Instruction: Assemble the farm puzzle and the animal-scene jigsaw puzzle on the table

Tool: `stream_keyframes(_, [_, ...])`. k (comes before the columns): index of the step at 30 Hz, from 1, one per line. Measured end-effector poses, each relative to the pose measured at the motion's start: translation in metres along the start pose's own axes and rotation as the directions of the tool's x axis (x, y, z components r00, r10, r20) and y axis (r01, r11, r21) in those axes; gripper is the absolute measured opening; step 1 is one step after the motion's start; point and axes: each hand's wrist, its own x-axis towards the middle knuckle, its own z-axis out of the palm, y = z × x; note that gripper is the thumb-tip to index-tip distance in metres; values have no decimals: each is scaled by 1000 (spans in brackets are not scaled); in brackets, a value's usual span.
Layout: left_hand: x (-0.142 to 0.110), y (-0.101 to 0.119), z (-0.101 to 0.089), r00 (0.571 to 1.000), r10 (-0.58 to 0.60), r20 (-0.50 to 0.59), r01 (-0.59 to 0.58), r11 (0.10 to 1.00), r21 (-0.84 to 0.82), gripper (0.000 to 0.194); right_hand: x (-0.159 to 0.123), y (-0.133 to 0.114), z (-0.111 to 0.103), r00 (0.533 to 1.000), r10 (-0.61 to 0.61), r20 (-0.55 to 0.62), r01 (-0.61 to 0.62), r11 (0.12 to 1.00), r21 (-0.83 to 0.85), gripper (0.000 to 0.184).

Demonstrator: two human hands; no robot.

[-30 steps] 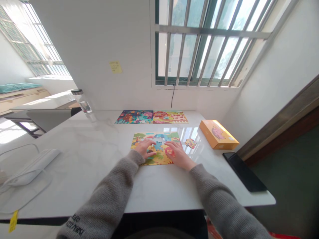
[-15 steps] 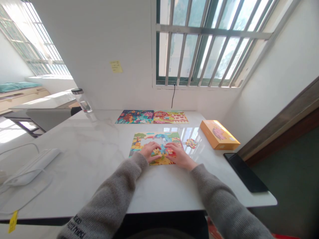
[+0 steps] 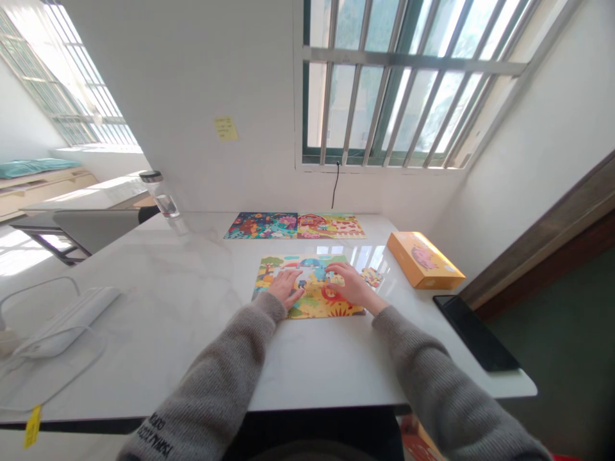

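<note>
A colourful animal jigsaw puzzle (image 3: 317, 309) lies flat on the white table in front of me, with a pale unfilled patch in its upper left part. My left hand (image 3: 286, 288) rests over the left side of the puzzle, fingers spread and nothing seen in them. Over its right side, my right hand (image 3: 352, 283) is curved, thumb and fingertips apart, touching or just above the surface; no piece shows between them. Just beyond the puzzle's right edge lie a few loose puzzle pieces (image 3: 371, 276), partly behind my right hand.
Two picture sheets, one dark (image 3: 263, 225) and one farm scene (image 3: 331, 226), lie by the wall. An orange box (image 3: 425, 261) and a black phone-like slab (image 3: 475, 333) are at the right. A bottle (image 3: 162, 194) stands back left; a white power strip (image 3: 67, 323) lies left.
My hands have moved apart: the right has shifted right and slightly up, and the left hand's fingers have spread out. More of the puzzle's middle shows between them.
</note>
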Motion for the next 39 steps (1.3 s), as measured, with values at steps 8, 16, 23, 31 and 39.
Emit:
stream_keyframes(8, [1,-4,-2,1000,-26,15,25,998,52,42,30,25,20,999,36,33,-34,998,-49,27])
stream_keyframes(16, [0,5,-5,988,-50,144,43,998,50,48,25,23,33,997,57,55,-49,989,-142,19])
stream_keyframes(23, [1,14,-6,969,-100,227,72,989,126,47,23,15,32,990,123,71,-108,976,-187,15])
stream_keyframes(31, [1,19,-6,961,-119,250,76,982,174,48,20,8,32,988,129,89,-102,960,-259,16])
stream_keyframes(39, [1,16,-4,968,-105,227,75,988,138,47,15,-1,32,987,109,121,-69,952,-299,18])
